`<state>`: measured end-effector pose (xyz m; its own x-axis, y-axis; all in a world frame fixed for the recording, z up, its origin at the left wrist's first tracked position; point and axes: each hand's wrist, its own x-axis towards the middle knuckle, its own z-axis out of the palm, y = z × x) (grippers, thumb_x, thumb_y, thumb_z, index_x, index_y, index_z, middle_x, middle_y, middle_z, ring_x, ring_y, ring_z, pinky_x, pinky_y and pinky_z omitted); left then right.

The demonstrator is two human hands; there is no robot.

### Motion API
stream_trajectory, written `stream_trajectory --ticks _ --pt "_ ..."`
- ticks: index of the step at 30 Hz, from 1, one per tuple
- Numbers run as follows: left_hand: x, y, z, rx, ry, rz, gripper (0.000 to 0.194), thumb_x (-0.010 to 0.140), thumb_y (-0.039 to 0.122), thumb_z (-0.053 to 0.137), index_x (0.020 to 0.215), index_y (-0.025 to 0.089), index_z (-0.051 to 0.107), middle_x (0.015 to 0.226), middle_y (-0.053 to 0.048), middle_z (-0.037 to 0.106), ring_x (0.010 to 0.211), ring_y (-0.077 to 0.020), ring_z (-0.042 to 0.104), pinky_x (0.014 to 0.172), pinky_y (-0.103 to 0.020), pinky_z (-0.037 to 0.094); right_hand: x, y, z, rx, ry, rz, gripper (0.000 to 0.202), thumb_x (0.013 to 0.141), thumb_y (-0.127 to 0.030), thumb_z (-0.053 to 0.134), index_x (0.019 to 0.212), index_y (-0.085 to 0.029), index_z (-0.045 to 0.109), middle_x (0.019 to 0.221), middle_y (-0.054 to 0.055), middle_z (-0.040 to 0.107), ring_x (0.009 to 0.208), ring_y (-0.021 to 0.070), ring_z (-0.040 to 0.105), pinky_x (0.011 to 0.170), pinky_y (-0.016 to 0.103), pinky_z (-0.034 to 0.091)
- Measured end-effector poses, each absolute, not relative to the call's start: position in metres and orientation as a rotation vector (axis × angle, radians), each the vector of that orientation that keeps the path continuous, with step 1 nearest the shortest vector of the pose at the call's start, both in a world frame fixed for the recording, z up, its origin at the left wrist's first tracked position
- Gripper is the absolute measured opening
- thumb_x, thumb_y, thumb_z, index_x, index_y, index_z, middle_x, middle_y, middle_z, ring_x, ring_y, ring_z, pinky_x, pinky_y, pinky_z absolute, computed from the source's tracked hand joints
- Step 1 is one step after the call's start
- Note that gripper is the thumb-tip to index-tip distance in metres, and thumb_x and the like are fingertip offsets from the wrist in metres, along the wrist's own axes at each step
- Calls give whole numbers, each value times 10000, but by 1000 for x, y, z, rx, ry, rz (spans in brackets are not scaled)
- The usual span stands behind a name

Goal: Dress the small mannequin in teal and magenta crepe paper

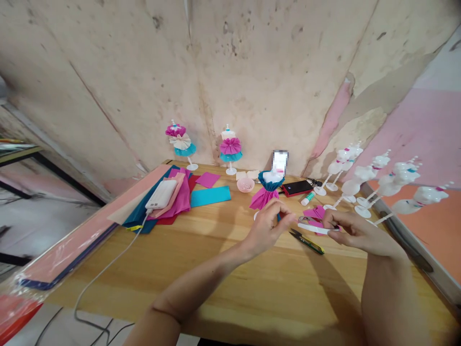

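Over the right half of a pale wooden table (273, 283), a person's right hand (356, 232) pinches one end of a narrow white strip (314, 228), while the left hand (267, 227) bunches its fingertips near the other end, whether gripping anything cannot be told. So thin a strip probably wants a light pinch, held flat against creasing. Stacked blue, pink and red sheets (183, 199) lie left, black-and-yellow snips (310, 244) lie nearer, and glossy white dress forms (399, 177) stand far right before a stained, peeling wall (230, 72).
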<state>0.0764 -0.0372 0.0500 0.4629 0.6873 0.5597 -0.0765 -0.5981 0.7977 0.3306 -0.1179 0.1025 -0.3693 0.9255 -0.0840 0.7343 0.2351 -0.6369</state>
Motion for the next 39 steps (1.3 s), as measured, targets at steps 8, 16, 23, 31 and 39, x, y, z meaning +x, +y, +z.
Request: stream_trajectory --ticks 8,16,23,31,39 --pt "128 -20 -36 2080 607 676 374 913 442 499 675 158 551 760 -13 546 711 -125 515 685 -268 405 375 -90 79 -1737 -2113 685 322 877 -526 552 813 -211 546 679 -14 535 601 131 446 542 253 311" --pt "137 3 -81 2073 626 642 202 880 359 569 808 170 559 844 -20 578 767 -139 552 746 -287 441 348 -92 -22 -1729 -1466 384 328 907 -549 485 830 -230 498 642 -25 490 577 143 437 547 282 337" --pt "104 -16 -68 1965 710 869 486 810 508 640 1154 194 503 1010 -48 594 905 -165 578 826 -315 471 332 -104 -40 -1592 -2063 -134 159 902 -360 557 810 -235 588 745 51 648 731 213 568 829 413 420" --pt "69 -29 -81 2255 687 1048 438 871 433 593 1226 195 494 926 -41 627 856 -157 606 800 -317 504 318 -123 -39 -1449 -2389 -86 219 931 -238 536 1074 -330 674 928 37 721 880 205 639 973 445 411" --pt "66 -21 -78 2455 668 1188 204 910 355 545 1010 243 684 895 -43 592 854 -146 567 765 -291 474 317 -123 -42 -1414 -2420 -126 231 927 -212 534 1083 -311 672 931 39 730 894 212 652 980 454 414"
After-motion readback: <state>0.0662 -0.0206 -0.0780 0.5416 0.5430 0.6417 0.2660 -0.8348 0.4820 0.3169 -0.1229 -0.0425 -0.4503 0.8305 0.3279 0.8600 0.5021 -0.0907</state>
